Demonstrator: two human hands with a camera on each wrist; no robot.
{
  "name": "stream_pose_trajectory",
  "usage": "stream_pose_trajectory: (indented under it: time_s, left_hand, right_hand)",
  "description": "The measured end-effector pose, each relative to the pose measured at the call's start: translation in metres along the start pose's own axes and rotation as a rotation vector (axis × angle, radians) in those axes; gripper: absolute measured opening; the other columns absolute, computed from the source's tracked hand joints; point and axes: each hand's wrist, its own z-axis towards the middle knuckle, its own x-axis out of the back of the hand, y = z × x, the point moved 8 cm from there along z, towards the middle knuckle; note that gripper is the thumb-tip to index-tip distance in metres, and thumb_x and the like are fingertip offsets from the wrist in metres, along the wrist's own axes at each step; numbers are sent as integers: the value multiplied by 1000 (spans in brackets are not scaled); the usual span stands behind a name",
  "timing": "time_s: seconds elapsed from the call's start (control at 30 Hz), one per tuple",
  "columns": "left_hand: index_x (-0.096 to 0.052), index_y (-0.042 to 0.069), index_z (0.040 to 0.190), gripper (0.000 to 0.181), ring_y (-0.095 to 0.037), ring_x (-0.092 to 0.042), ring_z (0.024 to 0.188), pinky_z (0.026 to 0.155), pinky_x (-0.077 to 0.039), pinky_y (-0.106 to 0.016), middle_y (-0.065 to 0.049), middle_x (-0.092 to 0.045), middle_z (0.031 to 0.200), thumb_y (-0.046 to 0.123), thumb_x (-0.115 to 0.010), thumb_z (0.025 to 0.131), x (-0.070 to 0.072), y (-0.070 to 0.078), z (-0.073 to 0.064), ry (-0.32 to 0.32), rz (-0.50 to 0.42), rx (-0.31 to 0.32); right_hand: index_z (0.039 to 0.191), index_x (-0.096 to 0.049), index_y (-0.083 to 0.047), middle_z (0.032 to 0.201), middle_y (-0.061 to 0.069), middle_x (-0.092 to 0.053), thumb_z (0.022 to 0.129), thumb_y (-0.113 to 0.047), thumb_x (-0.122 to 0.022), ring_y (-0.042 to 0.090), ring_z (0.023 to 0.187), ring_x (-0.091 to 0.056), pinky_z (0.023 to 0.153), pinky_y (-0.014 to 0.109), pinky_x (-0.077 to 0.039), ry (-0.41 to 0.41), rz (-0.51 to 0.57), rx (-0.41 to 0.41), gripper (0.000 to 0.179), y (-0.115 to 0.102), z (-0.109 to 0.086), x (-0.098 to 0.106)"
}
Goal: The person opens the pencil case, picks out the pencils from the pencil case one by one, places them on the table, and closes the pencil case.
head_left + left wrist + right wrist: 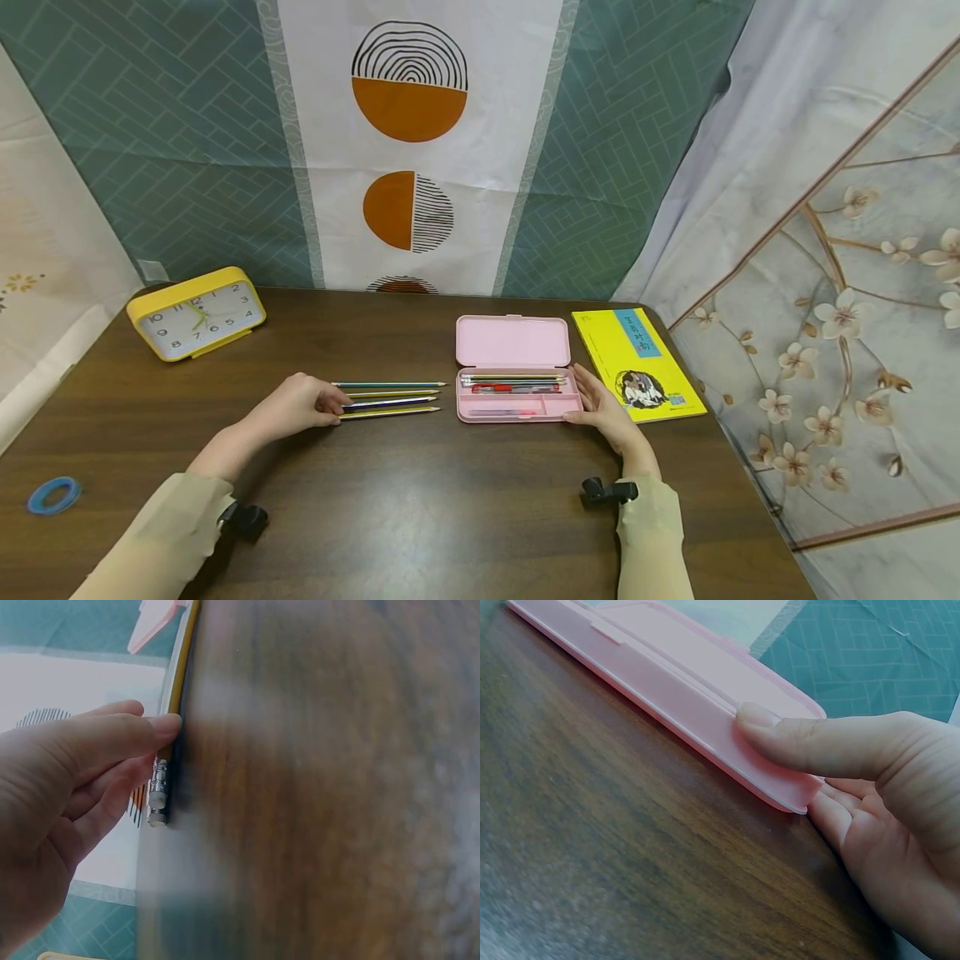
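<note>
Both hands rest low over the dark brown wooden bench (420, 508), each with a hold of its own. Left of centre in the head view, the left hand (300, 402) is nearly closed, thumb and fingers pinching the eraser ends of slender wooden pencils (390, 403); how many it grips, I cannot tell. Four lie side by side, points to the right, probably lined up so the blunt ends face that hand.

Right of centre, the right hand (606, 410) curves partly open around the near right corner of the open pink plastic pencil case (562, 406), thumb on its front wall, fingers round the end, likely to keep so light a box from sliding. Its pink lid (513, 340) is folded back toward the upper edge, leaving the compartments uncovered; more pencils and a red pen (493, 388) lie lengthwise inside, seemingly because the long tray suits them.

A yellow-framed clock (198, 317) at upper left, a bright yellow book (600, 342) at right and a blue ring (37, 502) at lower left sit apart from the hands, perhaps to leave working room.
</note>
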Motion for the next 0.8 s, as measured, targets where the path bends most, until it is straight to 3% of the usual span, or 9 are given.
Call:
stream_pose_trajectory:
  time_s: [0.4,0.63,0.8]
  left_hand:
    - [-76,5,96,20,-8,-69,71,63,-54,-21,2,-74,79,1,-79,76,-1,1,1,3,28,-3]
    - [-76,5,95,19,-6,-68,70,62,-54,-21,2,-74,79,1,-79,76,-2,3,2,7,35,-6]
    - [-77,5,95,20,-5,-68,70,61,-53,-21,2,-74,79,2,-80,76,-2,3,2,13,40,-6]
  right_hand:
    - [157,-10,-7,164,13,-13,85,-8,-74,31,152,-11,118,39,-16,5,-24,-6,96,2,0,1]
    - [158,-12,-12,164,9,-16,84,-10,-76,27,152,-15,114,27,-24,21,-4,-39,98,2,-3,0]
    - [158,-12,-11,164,10,-16,84,-10,-75,28,151,-15,113,27,-24,25,-8,-35,97,0,-3,0]
